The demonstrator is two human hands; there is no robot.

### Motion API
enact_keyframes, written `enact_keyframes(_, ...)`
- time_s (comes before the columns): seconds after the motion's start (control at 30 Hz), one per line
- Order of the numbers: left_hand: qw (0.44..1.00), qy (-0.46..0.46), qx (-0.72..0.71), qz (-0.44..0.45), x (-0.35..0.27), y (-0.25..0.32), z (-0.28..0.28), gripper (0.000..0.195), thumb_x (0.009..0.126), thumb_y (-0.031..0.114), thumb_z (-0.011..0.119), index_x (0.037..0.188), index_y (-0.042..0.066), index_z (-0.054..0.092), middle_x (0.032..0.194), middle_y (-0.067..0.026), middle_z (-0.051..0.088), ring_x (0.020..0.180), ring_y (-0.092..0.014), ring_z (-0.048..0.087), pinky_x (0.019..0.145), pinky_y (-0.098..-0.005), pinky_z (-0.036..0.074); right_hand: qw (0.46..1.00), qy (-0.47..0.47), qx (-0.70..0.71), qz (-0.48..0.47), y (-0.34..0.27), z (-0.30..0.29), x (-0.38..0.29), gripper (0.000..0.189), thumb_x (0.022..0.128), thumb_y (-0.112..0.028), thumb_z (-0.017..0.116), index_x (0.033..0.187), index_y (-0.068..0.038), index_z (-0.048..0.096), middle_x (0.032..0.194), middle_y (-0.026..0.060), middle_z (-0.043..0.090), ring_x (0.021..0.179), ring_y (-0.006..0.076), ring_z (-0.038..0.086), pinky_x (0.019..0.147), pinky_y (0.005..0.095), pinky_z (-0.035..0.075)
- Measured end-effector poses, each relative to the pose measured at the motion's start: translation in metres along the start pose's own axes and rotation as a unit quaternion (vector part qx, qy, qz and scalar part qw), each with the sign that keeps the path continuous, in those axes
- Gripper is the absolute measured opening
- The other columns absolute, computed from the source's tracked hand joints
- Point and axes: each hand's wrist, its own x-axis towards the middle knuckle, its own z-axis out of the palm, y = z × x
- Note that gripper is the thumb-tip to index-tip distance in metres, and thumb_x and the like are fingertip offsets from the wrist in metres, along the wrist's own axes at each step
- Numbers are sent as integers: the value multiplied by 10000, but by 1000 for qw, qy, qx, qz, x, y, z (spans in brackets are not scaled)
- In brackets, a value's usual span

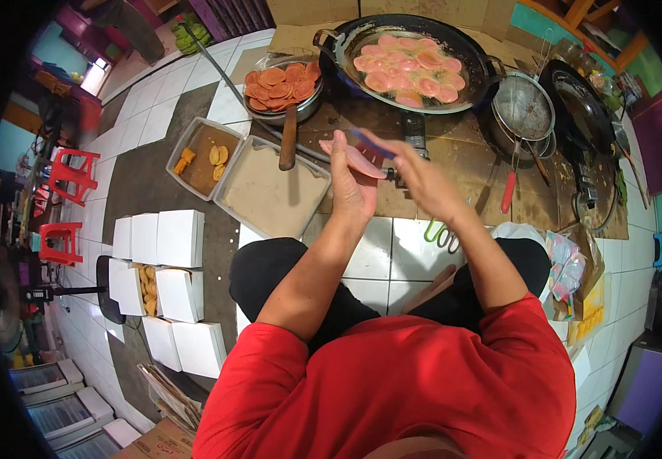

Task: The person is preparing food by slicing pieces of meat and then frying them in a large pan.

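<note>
Between the thumb and fingers of my left hand (351, 186) are pink round slices (363, 160), stacked and fanned. My right hand (423, 172), a little blurred, grips a blue-handled tool (372, 143) whose kind I cannot tell, held against or just above the slices. Beyond both hands, many pink slices (405, 64) lie in oil in a large black wok (483, 86). Browned reddish slices (281, 83) fill a strainer with a wooden handle (288, 137), which rests on a metal bowl (302, 112) left of the wok.
Left of my hands are a paper-lined plastic tray (273, 183) and a plastic container (193, 132) with fried pieces. White boxes (181, 238) stand on the floor at left. A wire sieve (523, 106) and a second wok (580, 109) are at right. A hose (210, 54) runs past the strainer.
</note>
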Motion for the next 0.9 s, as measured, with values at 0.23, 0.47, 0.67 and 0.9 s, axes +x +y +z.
enact_keyframes(0.23, 998, 61, -1, -29, 14, 18, -4, 935, 665, 709, 661, 1303, 146, 274, 1128, -119, 393, 960, -273, 484, 827, -429, 430, 934, 23, -329, 136, 122, -60, 95, 369, 958, -389, 360, 1249, -176, 439, 986, 242, 630, 919, 436, 598, 759, 518, 458)
enact_keyframes(0.47, 995, 89, 5, -36, 16, 37, 10, 892, 589, 733, 701, 1208, 198, 345, 876, -41, 387, 709, -194, 438, 621, -362, 429, 936, 17, -341, 84, 142, -99, 118, 346, 895, -316, 550, 1080, -24, 557, 950, 258, 635, 899, 397, 618, 761, 453, 479)
enact_keyframes(0.67, 987, 124, 72, -70, 18, 24, 9, 644, 554, 681, 768, 834, 198, 447, 855, -33, 433, 733, -174, 460, 633, -351, 443, 994, 65, 66, -62, -5, -18, 25, 282, 816, -235, 679, 1028, -48, 672, 799, 131, 643, 693, 225, 601, 669, 318, 471)
enact_keyframes(0.9, 985, 17, 70, -157, 7, 29, 9, 572, 677, 622, 716, 911, 210, 395, 798, -21, 514, 754, -209, 570, 707, -400, 492, 990, 61, -2, -130, -25, 3, 10, 226, 766, -111, 638, 979, -39, 656, 854, 172, 634, 797, 347, 611, 706, 380, 485)
